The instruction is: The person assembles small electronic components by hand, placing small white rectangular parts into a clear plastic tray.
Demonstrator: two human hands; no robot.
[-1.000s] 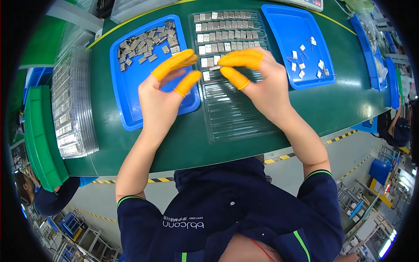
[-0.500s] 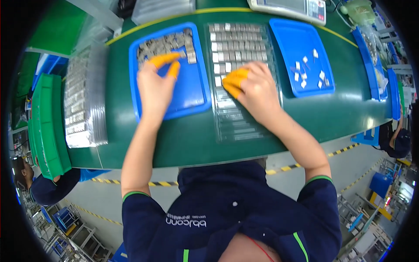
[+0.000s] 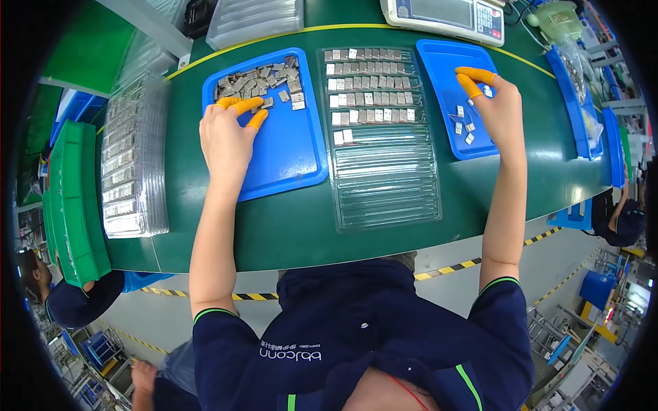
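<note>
My left hand [image 3: 229, 137], in yellow finger cots, is over the left blue tray [image 3: 295, 168]. Its thumb and index finger are apart, with the index tip by a loose heap of small silver metal connector shells [image 3: 247, 82]. My right hand [image 3: 499, 109], also in finger cots, hovers above the right blue tray [image 3: 437, 61], thumb and index spread and nothing visible between them. Several small white-faced pieces [image 3: 469, 138] lie in that tray below the fingers. Between the hands sits a clear plastic tray [image 3: 391, 205]; connector shells [image 3: 373, 116] fill its far rows, and two stand in the row nearer me.
A stack of filled clear trays [image 3: 133, 164] and a green bin [image 3: 79, 205] stand at the left. At the far edge are more clear trays [image 3: 253, 20] and a weighing scale [image 3: 445, 17]. A blue bin [image 3: 572, 103] with bagged items is at the right. Other people sit on both sides.
My right hand has left the clear tray and moved right, over the right blue tray, its fingers now apart. My left hand has shifted slightly left. Another person's arm shows at the lower left.
</note>
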